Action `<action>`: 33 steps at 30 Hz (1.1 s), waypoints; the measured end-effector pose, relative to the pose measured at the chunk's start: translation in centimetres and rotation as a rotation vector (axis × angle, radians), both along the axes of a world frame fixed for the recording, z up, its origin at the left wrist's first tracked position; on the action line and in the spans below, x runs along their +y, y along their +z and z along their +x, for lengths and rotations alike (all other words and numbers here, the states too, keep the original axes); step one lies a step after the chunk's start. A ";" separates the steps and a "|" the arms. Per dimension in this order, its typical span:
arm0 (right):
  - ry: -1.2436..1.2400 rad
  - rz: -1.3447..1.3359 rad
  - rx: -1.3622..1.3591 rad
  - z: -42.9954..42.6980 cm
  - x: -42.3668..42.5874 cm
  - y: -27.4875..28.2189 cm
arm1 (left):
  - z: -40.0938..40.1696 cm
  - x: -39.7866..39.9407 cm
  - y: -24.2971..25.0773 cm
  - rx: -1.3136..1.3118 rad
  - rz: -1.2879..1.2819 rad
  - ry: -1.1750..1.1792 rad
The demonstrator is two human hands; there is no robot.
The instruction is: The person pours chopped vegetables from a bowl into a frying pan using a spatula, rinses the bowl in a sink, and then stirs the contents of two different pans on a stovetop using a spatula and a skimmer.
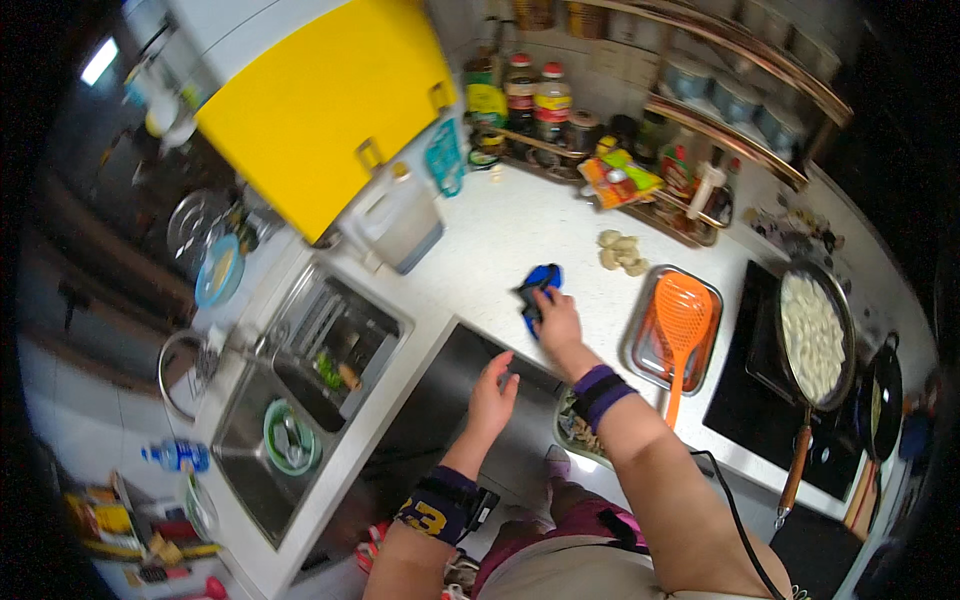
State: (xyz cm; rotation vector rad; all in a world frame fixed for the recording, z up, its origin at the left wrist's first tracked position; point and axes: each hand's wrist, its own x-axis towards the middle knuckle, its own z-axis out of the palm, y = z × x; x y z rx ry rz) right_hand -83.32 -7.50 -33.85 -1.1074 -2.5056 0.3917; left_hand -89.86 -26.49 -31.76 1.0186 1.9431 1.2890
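Note:
My right hand (557, 319) reaches over the white countertop (480, 255) with its fingers closed on a blue and black item (541, 285), perhaps a cloth or strap; blur hides its exact kind. My left hand (493, 396) is held in the air before the counter's front edge, fingers apart and holding nothing. To the right of my right hand, an orange slotted spoon (684, 307) lies across a rectangular metal tray (637, 352). Peeled pale pieces of food (621, 252) lie in a small heap behind the tray.
On the right, a pan full of pale food (814, 337) sits on the black cooktop (739, 390), its wooden handle (795, 469) jutting forward. A double steel sink (259, 450) is at left. Sauce bottles (553, 101) and a plastic jug (401, 217) stand behind. A black cable (731, 502) hangs beside my right arm.

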 end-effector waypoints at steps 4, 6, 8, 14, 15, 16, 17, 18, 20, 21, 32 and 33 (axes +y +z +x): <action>-0.042 -0.079 -0.010 -0.2 -2.9 -0.6 | -0.1 2.8 -1.3 -0.125 0.050 0.035; -0.001 -0.112 0.031 1.1 -4.8 0.3 | 0.3 2.0 -2.3 -0.131 0.052 0.036; -0.025 -0.182 0.011 3.6 -5.7 0.6 | 1.9 2.0 -2.3 -0.124 0.047 -0.012; -0.056 -0.384 0.167 13.6 -12.1 2.5 | 7.7 -1.1 1.1 0.450 0.074 -0.219; -0.045 -0.377 0.216 15.6 -13.8 3.4 | 8.8 -1.9 1.3 0.450 0.092 -0.268; -0.053 -0.451 0.229 17.8 -15.5 5.1 | 10.1 -2.8 1.6 0.447 0.138 -0.333; -0.111 -0.432 0.231 20.6 -17.0 5.8 | 11.7 -3.5 1.7 0.446 0.209 -0.426; -0.154 -0.407 0.268 23.6 -18.7 6.1 | 14.2 -4.2 2.2 0.330 0.203 -0.495; -0.225 -0.367 0.305 28.7 -21.5 6.8 | 18.9 -5.5 2.7 0.140 0.182 -0.609; -0.301 -0.375 0.311 31.4 -22.7 7.3 | 21.5 -5.8 2.5 0.061 0.177 -0.665; -0.639 0.061 0.556 52.1 -15.5 12.3 | 42.7 0.7 5.0 -0.145 0.143 -0.736; -0.600 0.098 0.458 53.7 -12.8 10.3 | 44.0 1.1 3.9 -0.162 0.169 -0.714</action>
